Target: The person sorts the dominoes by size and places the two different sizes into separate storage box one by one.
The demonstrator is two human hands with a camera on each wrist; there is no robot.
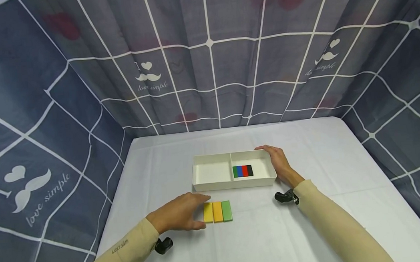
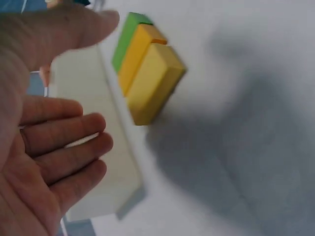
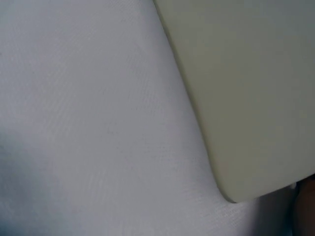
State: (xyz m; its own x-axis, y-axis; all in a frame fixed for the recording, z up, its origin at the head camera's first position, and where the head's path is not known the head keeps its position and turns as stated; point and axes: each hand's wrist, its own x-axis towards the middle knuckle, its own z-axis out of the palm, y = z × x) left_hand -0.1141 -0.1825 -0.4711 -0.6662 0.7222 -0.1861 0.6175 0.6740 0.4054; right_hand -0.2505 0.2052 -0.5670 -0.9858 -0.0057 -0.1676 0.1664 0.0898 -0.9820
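A row of three blocks lies on the white cloth: a yellow block (image 1: 208,213), an orange block (image 1: 217,212) and a light green block (image 1: 227,211). My left hand (image 1: 180,213) is just left of them, thumb and fingers spread apart with a gap to the yellow block in the left wrist view. Behind the row stands a white two-compartment box (image 1: 235,184). With its fingers bent round the back corner, my right hand (image 1: 279,162) holds the box's right end. In the right wrist view only a dark sliver of that hand shows beside the box wall (image 3: 256,108).
Inside the box's right compartment, green, blue, red and black blocks (image 1: 243,171) sit side by side. A divider (image 1: 232,167) separates it from the bare left compartment. Grey checked curtains (image 1: 192,76) surround the white-covered table (image 1: 161,158) at the back and sides.
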